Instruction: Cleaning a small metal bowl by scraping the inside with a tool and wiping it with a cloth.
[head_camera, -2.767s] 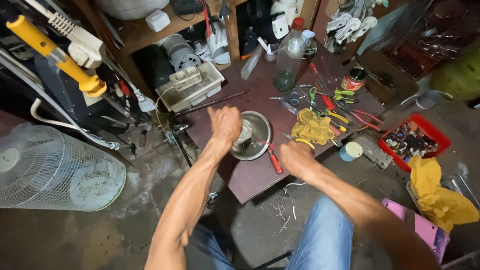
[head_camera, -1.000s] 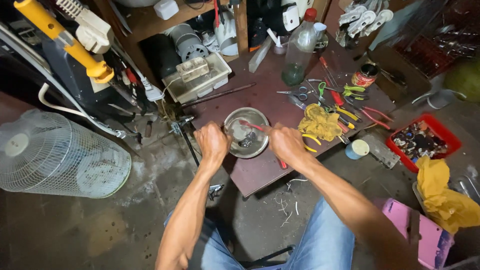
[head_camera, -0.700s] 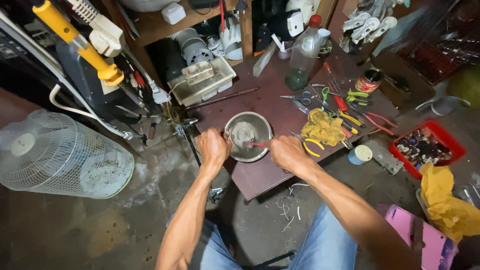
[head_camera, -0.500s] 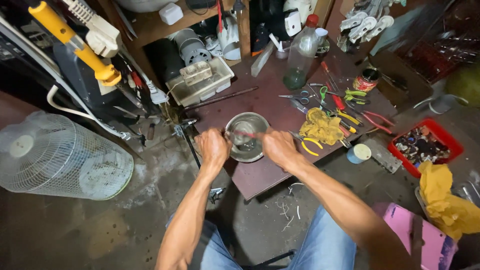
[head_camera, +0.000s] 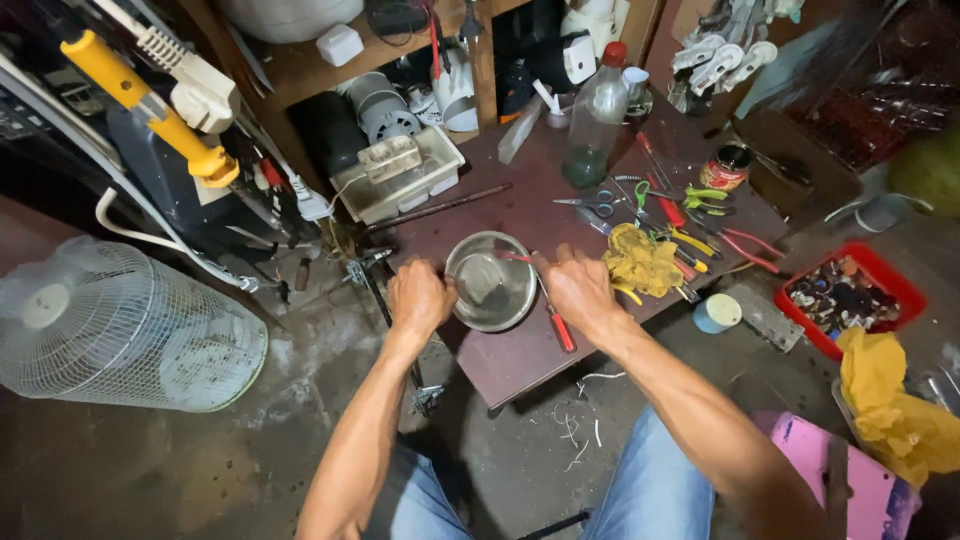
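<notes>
Head view, frame centre: my left hand (head_camera: 420, 297) pinches the metal bowl (head_camera: 490, 281) rim, my right hand (head_camera: 578, 285) is closed on a red-handled tool (head_camera: 553, 318); I should keep the bowl steady on the counter (head_camera: 520, 355).

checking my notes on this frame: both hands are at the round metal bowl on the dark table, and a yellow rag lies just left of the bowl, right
Not quite. The head view shows the left hand and right hand at the round metal bowl on the dark table, but the yellow rag lies to the right of the bowl, beyond the right hand, not left of it.
</notes>
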